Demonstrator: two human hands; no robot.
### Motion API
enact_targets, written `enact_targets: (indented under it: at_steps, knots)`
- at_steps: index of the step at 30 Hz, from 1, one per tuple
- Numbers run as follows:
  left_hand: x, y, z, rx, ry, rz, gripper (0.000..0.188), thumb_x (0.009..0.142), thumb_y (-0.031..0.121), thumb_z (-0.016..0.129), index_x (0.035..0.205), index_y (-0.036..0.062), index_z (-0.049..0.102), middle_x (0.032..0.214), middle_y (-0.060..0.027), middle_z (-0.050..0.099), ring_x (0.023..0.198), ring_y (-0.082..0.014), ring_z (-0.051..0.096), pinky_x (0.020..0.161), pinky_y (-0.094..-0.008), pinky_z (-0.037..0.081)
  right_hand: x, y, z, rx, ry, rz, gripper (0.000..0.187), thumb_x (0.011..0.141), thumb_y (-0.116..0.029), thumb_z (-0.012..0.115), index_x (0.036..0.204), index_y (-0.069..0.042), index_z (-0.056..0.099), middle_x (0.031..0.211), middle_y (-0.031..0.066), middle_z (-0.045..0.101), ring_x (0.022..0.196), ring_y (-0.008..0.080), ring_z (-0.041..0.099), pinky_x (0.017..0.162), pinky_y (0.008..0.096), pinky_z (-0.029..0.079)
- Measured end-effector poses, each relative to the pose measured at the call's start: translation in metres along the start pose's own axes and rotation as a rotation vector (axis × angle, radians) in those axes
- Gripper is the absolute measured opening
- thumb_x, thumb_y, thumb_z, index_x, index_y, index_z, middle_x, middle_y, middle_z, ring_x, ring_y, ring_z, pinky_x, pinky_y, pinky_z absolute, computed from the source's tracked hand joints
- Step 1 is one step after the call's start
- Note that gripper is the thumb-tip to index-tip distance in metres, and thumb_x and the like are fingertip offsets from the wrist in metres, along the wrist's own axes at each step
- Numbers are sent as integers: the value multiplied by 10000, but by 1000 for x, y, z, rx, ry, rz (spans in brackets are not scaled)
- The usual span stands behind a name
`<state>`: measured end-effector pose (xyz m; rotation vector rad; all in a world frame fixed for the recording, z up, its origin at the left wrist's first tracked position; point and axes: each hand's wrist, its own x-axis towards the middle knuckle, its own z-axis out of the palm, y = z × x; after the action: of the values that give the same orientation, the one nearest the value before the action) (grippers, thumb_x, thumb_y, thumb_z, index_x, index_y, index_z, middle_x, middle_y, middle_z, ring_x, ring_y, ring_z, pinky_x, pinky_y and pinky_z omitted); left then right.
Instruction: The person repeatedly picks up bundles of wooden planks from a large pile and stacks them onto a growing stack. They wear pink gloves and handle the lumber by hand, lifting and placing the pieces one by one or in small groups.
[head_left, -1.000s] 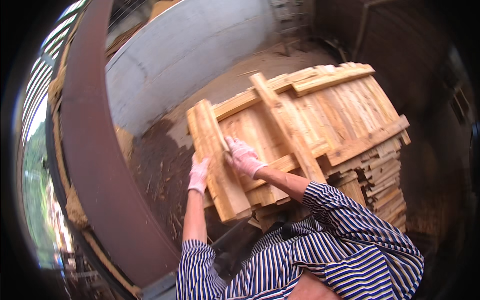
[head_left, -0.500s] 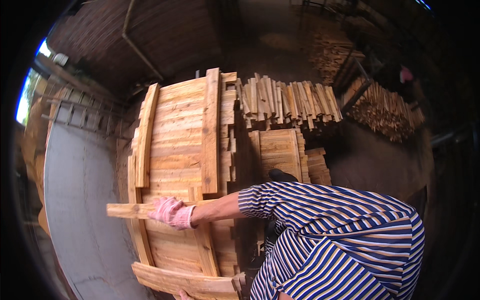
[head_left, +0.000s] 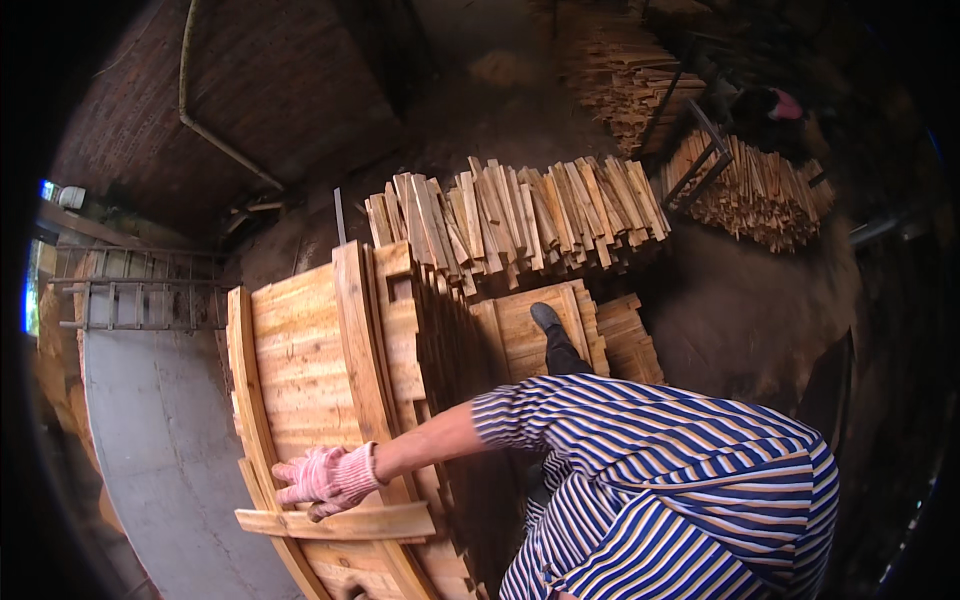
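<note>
Brick walling [head_left: 130,140] rises beyond the plank stack [head_left: 300,370]; atop that stack, your right hand [head_left: 325,478], fingers spread, meets a crosswise board [head_left: 378,522]; your left hand's state cannot be told

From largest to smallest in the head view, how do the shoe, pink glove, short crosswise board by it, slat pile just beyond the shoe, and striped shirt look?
1. Striped shirt
2. Slat pile
3. Pink glove and short crosswise board: too alike to rank
4. Shoe
</note>
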<state>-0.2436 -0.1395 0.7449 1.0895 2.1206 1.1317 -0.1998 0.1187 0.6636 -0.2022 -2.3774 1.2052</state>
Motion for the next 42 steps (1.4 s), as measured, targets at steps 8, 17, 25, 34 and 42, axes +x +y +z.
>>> enact_targets:
  at_steps: [8,17,25,34,42]
  knots:
    - [97,15,334,-177,-662,-219,392,944,118,653,1302,-24,582,1138,-118,685,1043,-186,630,945,-295,496,-164,139,-185,-72,703,312,529,973,-294,604,1453,-99,500,1467,138,512,1303,277,534,1106,367,453]
    - [202,-38,519,-68,-923,-242,411,946,278,651,1289,58,596,1100,-194,690,969,-329,676,862,-412,517,-244,215,-217,84,784,821,608,967,-320,611,1513,-121,430,1490,136,479,1325,309,515,1094,363,431]
    - [303,36,621,-147,-943,-321,497,946,317,652,1350,49,541,1209,-195,628,1070,-331,624,928,-417,489,-214,283,-294,48,814,874,535,961,-236,632,1472,-157,493,1449,98,530,1367,261,483,1104,323,416]
    - [373,20,658,-334,-739,-499,597,946,360,652,1418,39,480,1331,-197,558,1183,-334,566,1003,-423,458,-144,355,-339,52,675,768,563,982,-287,593,1478,-72,434,1441,171,516,1330,335,500,1104,397,404]
    - [404,-38,722,-523,-357,-746,688,945,399,652,1479,30,425,1439,-198,496,1284,-336,514,1070,-428,431,-135,514,-328,101,246,848,688,956,-426,569,1507,-65,372,1473,213,464,1369,369,446,1138,450,369]
